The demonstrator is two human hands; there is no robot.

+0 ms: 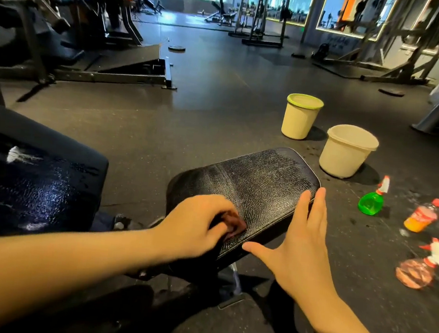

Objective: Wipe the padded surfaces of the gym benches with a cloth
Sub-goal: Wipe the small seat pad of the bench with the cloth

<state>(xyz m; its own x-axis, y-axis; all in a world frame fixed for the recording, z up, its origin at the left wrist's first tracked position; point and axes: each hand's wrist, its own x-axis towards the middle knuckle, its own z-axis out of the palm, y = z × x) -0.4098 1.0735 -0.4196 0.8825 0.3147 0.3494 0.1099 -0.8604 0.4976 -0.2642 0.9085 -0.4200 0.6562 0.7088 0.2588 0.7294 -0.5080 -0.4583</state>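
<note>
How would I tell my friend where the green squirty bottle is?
Start at the black bench pad in the middle, then look right, at the floor. By the closer white bucket is the green spray bottle; the orange bottle and pink spray bottle next to it are not green.

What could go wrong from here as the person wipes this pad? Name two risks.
The cloth is bunched small under the left hand, so parts of the pad may be missed. The green bottle and a bucket sit close on the floor; a step right could knock them over.
</note>
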